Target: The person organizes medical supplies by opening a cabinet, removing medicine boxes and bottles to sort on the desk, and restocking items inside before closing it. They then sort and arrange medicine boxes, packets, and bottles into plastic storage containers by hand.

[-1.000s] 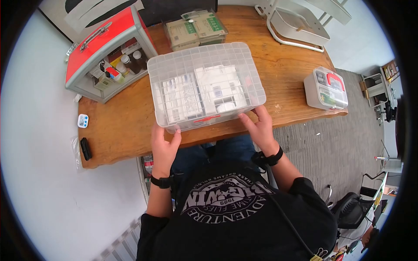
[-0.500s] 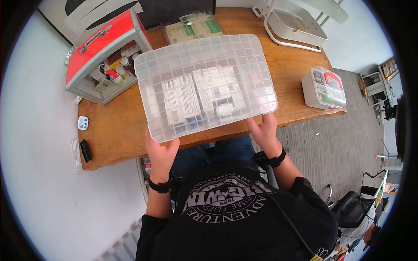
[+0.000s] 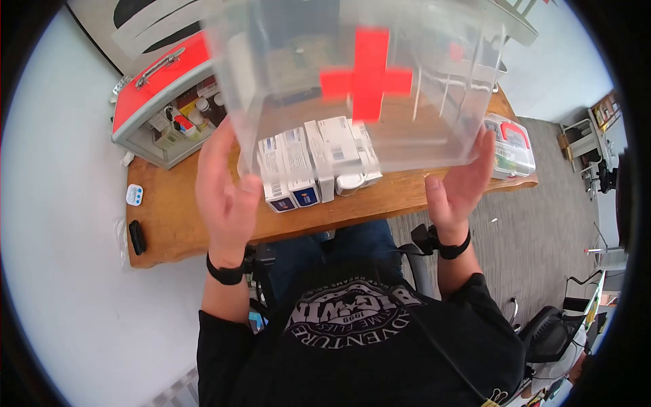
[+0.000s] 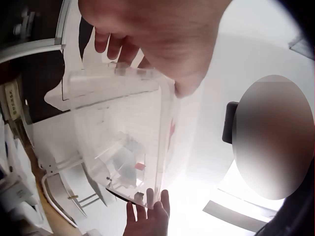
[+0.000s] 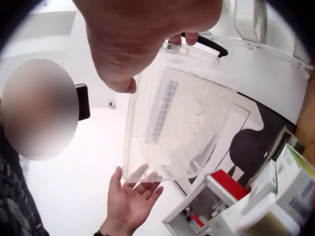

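A clear plastic box (image 3: 285, 81) with a red cross (image 3: 367, 74) on its side is raised in front of me, tilted so that this side faces the head camera. My left hand (image 3: 226, 193) holds its left lower edge, thumb in front and fingers behind. At the opposite edge my right hand (image 3: 461, 190) grips it the same way. In the left wrist view the fingers curl round the box's rim. Below, several white medicine cartons (image 3: 295, 163) stand grouped on the wooden table (image 3: 183, 210), with a white round-ended container (image 3: 350, 182) beside them.
A red and silver medicine case (image 3: 159, 108) stands at the left with bottles inside. Near the table's right end is a small clear box with a red handle (image 3: 513, 134). A small white timer (image 3: 134, 195) and a black object (image 3: 137, 237) lie at the left edge.
Both hands have lifted the clear box up and tipped it, bringing the red cross into sight. The cartons seen through it before now stand uncovered on the table. The hands have spread apart.
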Tool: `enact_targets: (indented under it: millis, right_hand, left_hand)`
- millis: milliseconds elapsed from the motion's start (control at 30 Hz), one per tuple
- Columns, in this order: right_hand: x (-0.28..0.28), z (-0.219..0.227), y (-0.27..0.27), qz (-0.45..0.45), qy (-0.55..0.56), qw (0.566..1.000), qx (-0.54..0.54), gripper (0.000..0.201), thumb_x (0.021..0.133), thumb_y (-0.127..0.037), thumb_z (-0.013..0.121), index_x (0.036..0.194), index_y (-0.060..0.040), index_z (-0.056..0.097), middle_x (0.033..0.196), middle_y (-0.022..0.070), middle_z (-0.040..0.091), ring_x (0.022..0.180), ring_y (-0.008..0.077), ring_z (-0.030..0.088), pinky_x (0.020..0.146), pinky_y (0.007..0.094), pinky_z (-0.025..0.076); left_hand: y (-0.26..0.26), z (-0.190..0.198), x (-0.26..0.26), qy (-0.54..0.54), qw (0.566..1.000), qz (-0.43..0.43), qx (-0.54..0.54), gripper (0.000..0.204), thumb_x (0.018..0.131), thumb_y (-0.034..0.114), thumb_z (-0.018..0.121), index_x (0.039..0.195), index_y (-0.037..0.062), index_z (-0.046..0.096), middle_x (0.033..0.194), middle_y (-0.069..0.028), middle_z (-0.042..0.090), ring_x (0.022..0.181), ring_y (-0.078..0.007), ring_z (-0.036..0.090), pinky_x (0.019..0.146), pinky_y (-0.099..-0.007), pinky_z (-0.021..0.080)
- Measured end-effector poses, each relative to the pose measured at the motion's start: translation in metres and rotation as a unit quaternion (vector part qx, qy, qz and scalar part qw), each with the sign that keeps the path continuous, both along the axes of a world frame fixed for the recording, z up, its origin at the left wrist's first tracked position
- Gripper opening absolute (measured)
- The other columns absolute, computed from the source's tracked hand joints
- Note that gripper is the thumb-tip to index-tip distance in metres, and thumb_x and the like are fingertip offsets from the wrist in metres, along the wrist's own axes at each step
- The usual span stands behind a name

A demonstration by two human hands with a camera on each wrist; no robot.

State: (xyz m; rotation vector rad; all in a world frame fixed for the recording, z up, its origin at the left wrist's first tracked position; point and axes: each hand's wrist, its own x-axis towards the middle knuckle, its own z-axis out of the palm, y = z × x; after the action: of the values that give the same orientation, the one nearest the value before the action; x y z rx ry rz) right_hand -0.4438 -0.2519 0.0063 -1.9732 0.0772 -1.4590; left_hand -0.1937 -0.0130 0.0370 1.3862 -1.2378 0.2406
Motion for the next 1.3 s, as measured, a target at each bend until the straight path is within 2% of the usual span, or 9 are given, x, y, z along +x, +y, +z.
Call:
enact_targets:
  millis: [133, 233, 400, 500, 800, 967, 1033, 1133, 1300]
  right_hand:
    - [0.007, 0.017, -0.02, -0.068, -0.037, 0.994, -0.08, 0.088, 0.089, 0.002, 0.067, 0.163, 0.0028, 0.019, 0.167, 0.0255, 0.028, 0.154, 0.0341, 0.033, 0.126, 0.0485, 0.024]
    - [0.004, 0.011, -0.041, -0.217, -0.058, 0.974, -0.009, 0.069, 0.103, 0.006, 0.05, 0.164, -0.001, 0.02, 0.157, 0.0265, 0.046, 0.139, 0.0292, 0.053, 0.113, 0.0369, 0.043]
    - [-0.018, 0.006, -0.057, -0.223, -0.093, 0.964, 0.114, 0.06, 0.107, 0.001, 0.05, 0.162, 0.0013, 0.027, 0.143, 0.0203, 0.061, 0.122, 0.0211, 0.063, 0.094, 0.031, 0.053]
    - [-0.03, 0.007, -0.071, -0.228, -0.099, 0.951, 0.184, 0.057, 0.107, -0.003, 0.053, 0.161, -0.001, 0.033, 0.143, 0.0173, 0.061, 0.118, 0.0177, 0.063, 0.087, 0.0281, 0.053]
    - [-0.025, -0.067, -0.162, -0.147, 0.042, 0.898, 0.413, 0.056, 0.105, -0.013, 0.062, 0.156, 0.0, 0.045, 0.128, 0.0114, 0.067, 0.104, 0.0122, 0.064, 0.081, 0.0265, 0.052]
    - [-0.007, -0.051, -0.154, -0.178, 0.144, 0.914, 0.336, 0.058, 0.1, -0.015, 0.067, 0.152, 0.0052, 0.049, 0.139, 0.02, 0.062, 0.115, 0.023, 0.065, 0.094, 0.0312, 0.053]
    - [-0.005, -0.042, -0.14, -0.32, 0.239, 0.894, 0.203, 0.051, 0.099, -0.016, 0.069, 0.145, 0.0006, 0.058, 0.137, 0.0177, 0.061, 0.106, 0.0209, 0.065, 0.088, 0.0308, 0.054]
    - [-0.006, -0.02, -0.086, -0.406, 0.117, 0.904, 0.07, 0.039, 0.099, -0.013, 0.068, 0.137, -0.0032, 0.064, 0.136, 0.0143, 0.059, 0.093, 0.018, 0.064, 0.081, 0.0293, 0.053]
    - [-0.01, -0.038, -0.008, -0.113, 0.158, 0.978, 0.074, 0.021, 0.095, -0.002, 0.069, 0.116, -0.0025, 0.072, 0.101, 0.0071, 0.07, 0.08, 0.014, 0.063, 0.073, 0.0277, 0.052]
  left_hand:
    - [-0.038, 0.031, -0.001, 0.131, 0.983, -0.128, -0.011, 0.068, 0.097, 0.022, 0.068, 0.154, -0.007, 0.044, 0.149, -0.0185, 0.054, 0.138, -0.028, 0.051, 0.119, -0.0437, 0.036]
    - [-0.064, 0.034, -0.01, 0.205, 0.95, -0.234, -0.008, 0.078, 0.094, 0.021, 0.071, 0.159, -0.003, 0.036, 0.158, -0.018, 0.045, 0.144, -0.0276, 0.046, 0.12, -0.0448, 0.036]
    - [-0.075, 0.025, -0.03, 0.211, 0.93, -0.301, -0.005, 0.087, 0.09, 0.027, 0.077, 0.161, -0.0006, 0.036, 0.166, -0.0197, 0.036, 0.151, -0.0315, 0.039, 0.122, -0.046, 0.033]
    - [-0.053, 0.019, -0.022, -0.045, 0.993, -0.095, 0.051, 0.081, 0.088, 0.025, 0.078, 0.157, -0.001, 0.043, 0.16, -0.0212, 0.044, 0.15, -0.0363, 0.041, 0.122, -0.0459, 0.033]
    - [0.034, -0.097, -0.015, 0.175, 0.964, 0.114, 0.162, 0.068, 0.093, 0.017, 0.074, 0.153, 0.0019, 0.048, 0.15, -0.0182, 0.051, 0.139, -0.0307, 0.051, 0.114, -0.0448, 0.042]
    - [0.043, -0.12, -0.025, 0.218, 0.956, 0.101, 0.166, 0.079, 0.089, 0.016, 0.079, 0.157, 0.0023, 0.042, 0.149, -0.0187, 0.05, 0.138, -0.0317, 0.051, 0.112, -0.045, 0.045]
    - [0.038, -0.125, -0.031, 0.249, 0.952, 0.076, 0.163, 0.092, 0.083, 0.018, 0.086, 0.16, 0.0028, 0.037, 0.154, -0.0214, 0.044, 0.142, -0.0356, 0.047, 0.116, -0.0476, 0.041]
    - [0.029, -0.117, -0.045, 0.137, 0.956, 0.15, 0.211, 0.097, 0.08, 0.02, 0.088, 0.159, 0.0022, 0.036, 0.159, -0.0239, 0.038, 0.146, -0.0403, 0.04, 0.121, -0.0499, 0.035]
    - [0.002, -0.087, -0.062, -0.071, 0.936, 0.242, 0.244, 0.085, 0.074, 0.026, 0.093, 0.149, 0.0097, 0.055, 0.161, -0.0235, 0.035, 0.145, -0.0447, 0.037, 0.119, -0.0534, 0.035]
